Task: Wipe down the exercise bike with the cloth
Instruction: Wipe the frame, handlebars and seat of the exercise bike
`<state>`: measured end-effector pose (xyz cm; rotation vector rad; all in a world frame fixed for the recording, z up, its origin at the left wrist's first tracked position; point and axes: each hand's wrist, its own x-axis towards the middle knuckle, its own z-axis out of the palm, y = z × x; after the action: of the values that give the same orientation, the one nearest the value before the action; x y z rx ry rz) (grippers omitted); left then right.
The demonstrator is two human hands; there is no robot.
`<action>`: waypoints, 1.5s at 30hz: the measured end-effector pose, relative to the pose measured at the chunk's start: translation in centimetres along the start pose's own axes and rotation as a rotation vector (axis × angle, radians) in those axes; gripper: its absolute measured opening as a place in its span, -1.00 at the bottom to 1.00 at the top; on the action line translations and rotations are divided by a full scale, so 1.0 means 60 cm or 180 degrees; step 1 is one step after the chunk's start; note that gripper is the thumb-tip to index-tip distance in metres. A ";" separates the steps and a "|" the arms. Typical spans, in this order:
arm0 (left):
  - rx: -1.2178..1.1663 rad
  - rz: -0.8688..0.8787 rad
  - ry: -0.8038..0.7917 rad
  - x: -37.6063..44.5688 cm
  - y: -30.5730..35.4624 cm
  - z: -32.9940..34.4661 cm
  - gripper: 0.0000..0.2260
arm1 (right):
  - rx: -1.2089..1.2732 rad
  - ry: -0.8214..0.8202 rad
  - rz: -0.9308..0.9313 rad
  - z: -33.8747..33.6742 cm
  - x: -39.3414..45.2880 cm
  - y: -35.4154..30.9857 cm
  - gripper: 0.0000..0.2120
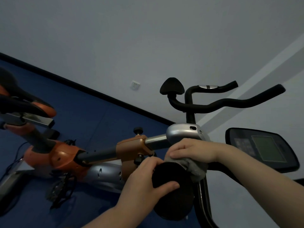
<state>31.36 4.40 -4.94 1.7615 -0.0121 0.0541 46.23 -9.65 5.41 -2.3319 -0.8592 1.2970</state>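
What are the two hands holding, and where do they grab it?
The left hand grips the black round pad by its upper edge. The right hand presses the grey cloth against the bar beside it.

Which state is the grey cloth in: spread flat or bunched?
Bunched: the cloth is crumpled under the right hand, wrapped against the bike's handlebar beside the black pad.

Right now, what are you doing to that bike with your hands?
A person is cleaning an orange and silver exercise bike. The left hand steadies a round black pad near the handlebars, thumb across its face. The right hand presses a grey cloth against the bar just behind that pad, below the silver housing. The display console sits to the right, untouched.
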 end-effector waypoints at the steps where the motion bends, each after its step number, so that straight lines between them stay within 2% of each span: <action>1: 0.0010 -0.0004 -0.0002 0.000 0.000 0.000 -0.60 | -0.0058 0.0059 -0.0045 0.001 -0.003 0.003 -0.68; 3: -0.0003 -0.0002 0.0004 -0.001 0.000 0.000 -0.60 | -0.0155 0.0139 -0.0069 0.013 0.010 0.000 -0.75; 7: -0.0047 -0.0001 0.0026 -0.002 -0.002 0.000 -0.61 | -0.0481 -0.0049 -0.0029 0.009 0.028 -0.015 -0.78; 11: 0.0060 -0.0003 -0.0024 -0.001 -0.003 -0.002 -0.61 | -0.0344 0.0166 0.0027 -0.008 -0.014 -0.007 -0.74; 14: 0.0052 0.0007 -0.0002 0.000 -0.004 0.000 -0.61 | -0.0638 0.0275 -0.0061 0.026 0.004 -0.011 -0.78; 18: 0.0096 0.0041 -0.0057 0.003 -0.004 -0.001 -0.61 | -0.0507 0.0140 0.0015 -0.001 -0.013 -0.009 -0.77; 21: 0.0040 0.0027 -0.0023 0.002 -0.005 -0.002 -0.61 | -0.0253 0.0237 -0.0018 0.000 -0.024 -0.003 -0.77; 24: -0.0075 -0.0056 0.0007 0.000 -0.004 0.000 -0.60 | -0.0478 0.0161 -0.0020 0.023 0.009 -0.014 -0.76; 28: 0.0035 -0.0029 -0.0030 0.001 -0.002 0.000 -0.60 | -0.0763 0.0046 0.0209 -0.006 -0.007 -0.022 -0.78; 32: -0.0087 -0.0048 -0.0005 -0.001 -0.002 0.000 -0.60 | -0.0942 0.0607 0.0127 0.032 -0.017 -0.011 -0.76; 34: -0.0107 -0.0063 0.0016 -0.001 -0.003 0.002 -0.61 | -0.1088 0.0730 0.0129 0.047 -0.010 -0.015 -0.75; 38: 0.0373 0.0228 0.0014 0.000 -0.004 -0.004 -0.62 | -0.0982 0.0938 0.0077 0.043 -0.038 -0.014 -0.77; 42: 0.0412 0.0714 0.0058 0.012 0.004 -0.008 -0.82 | -0.1087 0.1684 0.0118 0.049 -0.091 0.012 -0.76; 44: 0.0373 0.0898 0.0142 0.027 0.014 -0.001 -0.91 | -0.1180 0.2247 0.0193 0.074 -0.094 0.014 -0.76; 45: 0.0344 0.0910 0.0145 0.034 0.019 0.005 -0.90 | -0.1219 0.2553 0.0172 0.094 -0.084 0.012 -0.78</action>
<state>33.33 3.94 -3.78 1.8550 -0.2319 0.3076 39.65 -13.49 5.28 -2.8173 -0.7971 0.1237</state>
